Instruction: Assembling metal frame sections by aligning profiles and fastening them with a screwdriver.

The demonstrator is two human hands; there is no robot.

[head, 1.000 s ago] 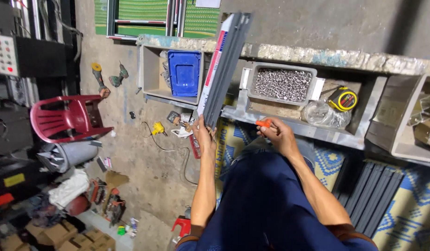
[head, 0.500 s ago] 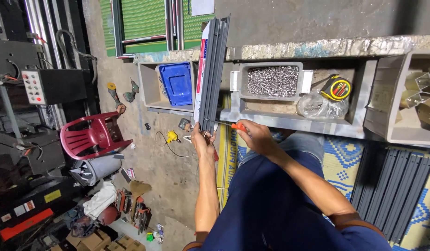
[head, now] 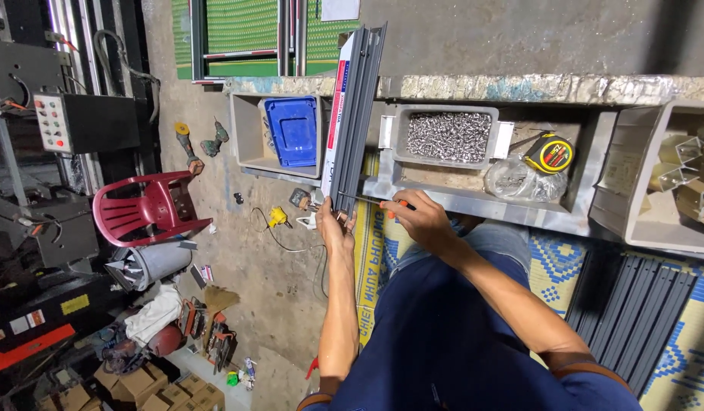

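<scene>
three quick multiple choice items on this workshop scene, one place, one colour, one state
1. Where does the tape measure lie?
A in the blue bin
B in the tray beside the screw box
C on the chair

2. What colour is the plastic chair?
A green
B white
C dark red

3. What does the left hand do?
A grips the grey metal profile's near end
B hangs free
C holds a drill

B: it sits right of the screw box.
C: its seat and legs are dark red.
A: its fingers wrap the profile's end.
</scene>
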